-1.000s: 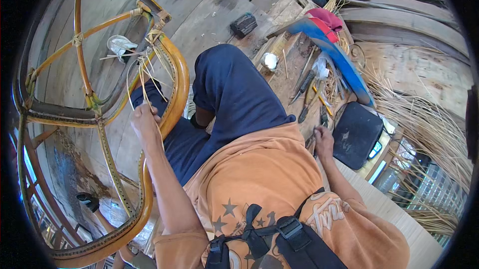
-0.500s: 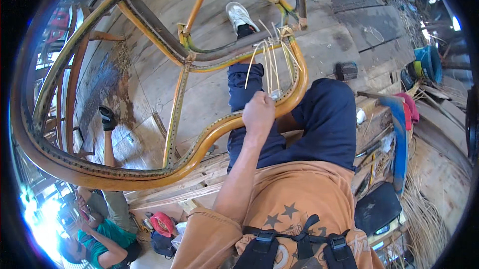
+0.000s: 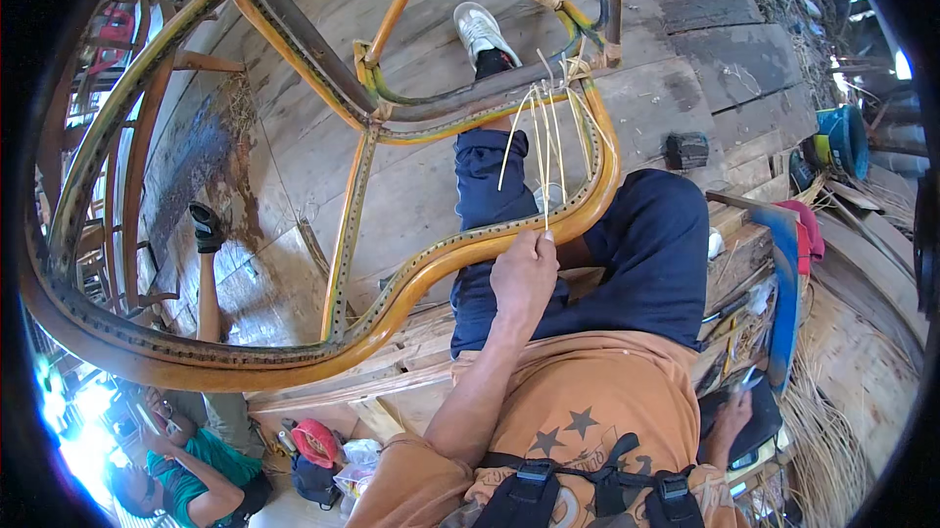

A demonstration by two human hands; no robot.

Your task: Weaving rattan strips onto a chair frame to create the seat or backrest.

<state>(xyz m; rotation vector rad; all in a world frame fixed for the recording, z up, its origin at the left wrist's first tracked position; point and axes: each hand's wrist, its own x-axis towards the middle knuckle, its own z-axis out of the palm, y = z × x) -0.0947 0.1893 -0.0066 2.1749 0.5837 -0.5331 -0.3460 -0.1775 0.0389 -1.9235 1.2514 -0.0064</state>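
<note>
A curved rattan furniture frame [image 3: 460, 244], with a row of holes along its inner edge, spans the view and crosses my left leg. Several pale cane strips [image 3: 540, 126] hang from the frame's right end, near a wrapped joint. My left hand [image 3: 524, 273] is closed at the near edge of the frame, pinching the end of one strip drawn straight down toward me. At the lower right, my right hand [image 3: 727, 427] is closed round a small shiny tool [image 3: 750, 378] that looks like a blade; its lower part is hidden in the fingers.
A blue curved piece [image 3: 783, 283] stands by the wooden bench on my right, with a heap of loose cane strips [image 3: 832, 420] beyond. A dark block [image 3: 685, 150] lies on the plank floor. A person in green [image 3: 201, 469] sits at the lower left, near bags.
My left hand has come slightly nearer and to the right, pulling a strip straight. My right hand has come into view at the lower right with the shiny tool.
</note>
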